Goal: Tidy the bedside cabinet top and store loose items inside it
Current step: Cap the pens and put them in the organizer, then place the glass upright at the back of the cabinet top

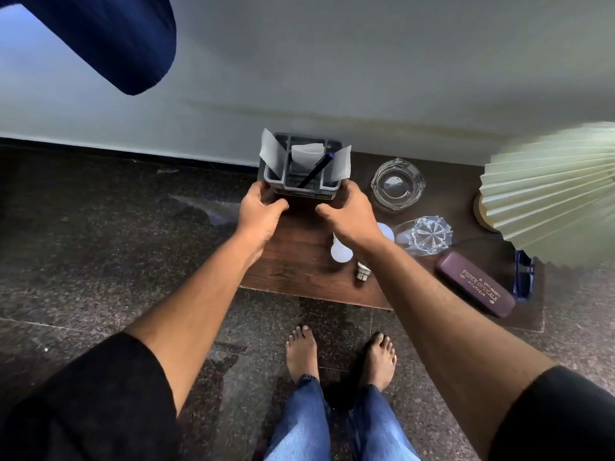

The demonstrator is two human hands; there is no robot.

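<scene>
A grey desk organiser (301, 186) with paper slips and a dark pen in it stands at the back left of the dark wooden cabinet top (299, 261). My left hand (261, 211) grips its left side and my right hand (347, 214) grips its right side. Behind my right wrist lie two white light bulbs (341, 251), one partly hidden. To the right are a glass ashtray (397, 183), a cut-glass tumbler on its side (424, 236) and a maroon spectacle case (476, 287).
A pleated cream lamp shade (552, 191) overhangs the cabinet's right end, with a blue object (524, 274) beneath it. The wall runs just behind the cabinet. Dark speckled floor lies to the left and front, where my bare feet (339, 354) stand. A dark blue cloth (109, 38) hangs upper left.
</scene>
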